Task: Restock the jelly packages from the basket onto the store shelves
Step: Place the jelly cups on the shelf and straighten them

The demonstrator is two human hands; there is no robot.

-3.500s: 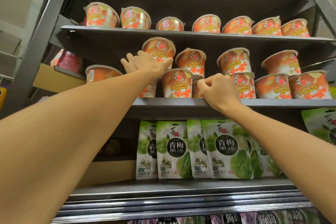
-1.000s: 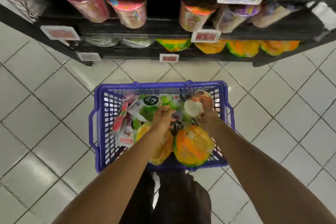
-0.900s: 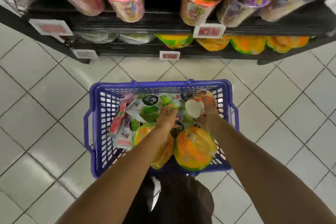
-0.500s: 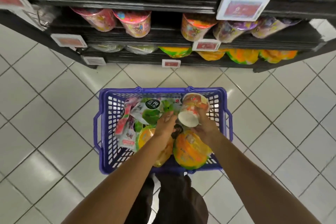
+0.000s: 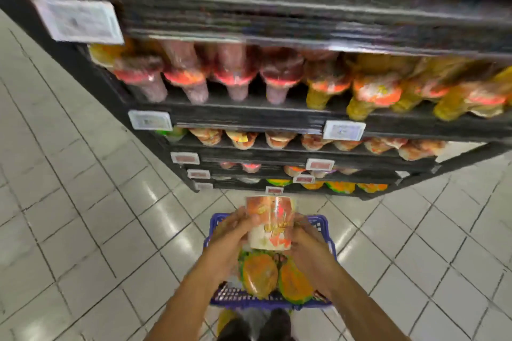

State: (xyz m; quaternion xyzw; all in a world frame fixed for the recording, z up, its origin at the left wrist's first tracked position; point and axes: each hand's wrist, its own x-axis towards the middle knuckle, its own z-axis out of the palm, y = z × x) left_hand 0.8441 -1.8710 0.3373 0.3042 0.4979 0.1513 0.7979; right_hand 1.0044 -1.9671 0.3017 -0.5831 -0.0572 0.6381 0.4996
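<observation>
An orange and white jelly cup (image 5: pixel 270 223) is held upright above the blue basket (image 5: pixel 322 223), between both my hands. My left hand (image 5: pixel 231 232) grips its left side and my right hand (image 5: pixel 306 239) grips its right side. Two orange and green jelly packages (image 5: pixel 259 274) lie in the near part of the basket on the floor. The dark shelves (image 5: pixel 249 116) rise in front, blurred, with rows of red and yellow jelly packs and lower rows of orange cups.
White price tags (image 5: pixel 79 21) hang on the shelf edges. Pale floor tiles (image 5: pixel 97 230) spread to the left and right of the basket. My dark shoes (image 5: pixel 277 324) stand just behind the basket.
My hands have lifted the jelly cup out of the basket and now both grip it. The view has tilted up along the shelves.
</observation>
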